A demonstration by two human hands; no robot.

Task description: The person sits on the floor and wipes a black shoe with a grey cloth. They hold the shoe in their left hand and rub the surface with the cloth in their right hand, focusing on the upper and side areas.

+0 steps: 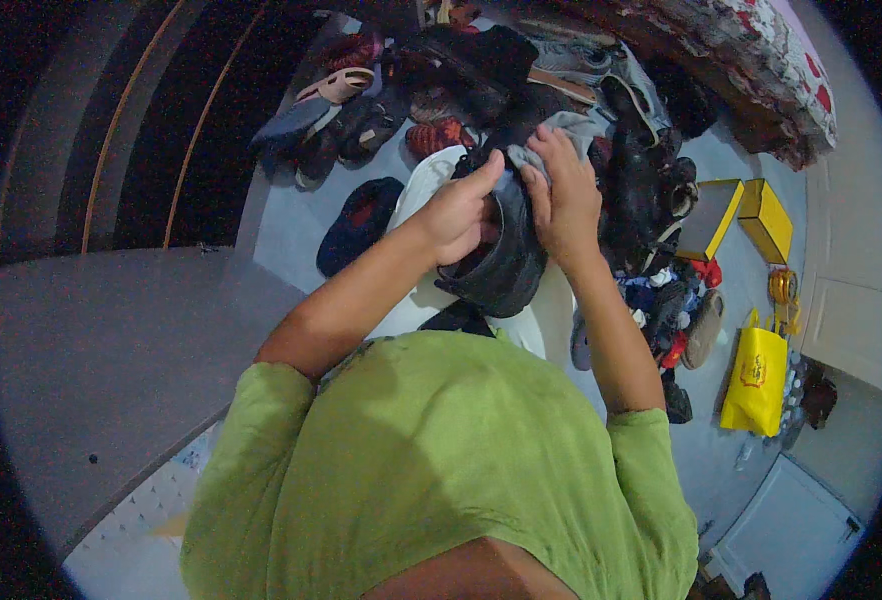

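A black leather shoe or boot (pixel 512 259) is held over my lap, its opening towards my left side. My left hand (pixel 460 217) grips it at the opening, with the thumb up along the edge and the fingers partly inside. My right hand (pixel 565 195) presses a grey cloth (pixel 572 131) against the far upper part of the shoe. Beneath the shoe, pale white fabric or a white surface (pixel 418 187) shows; which of these it is I cannot tell.
Many shoes lie heaped ahead, among them a beige clog (pixel 345 85) and a red patterned shoe (pixel 437 139). A dark navy cap-like item (pixel 358 225) lies left. On the right are a yellow-edged box (pixel 711 217), another yellow box (pixel 767 221), a brown slipper (pixel 703 330) and a yellow bag (pixel 756 382).
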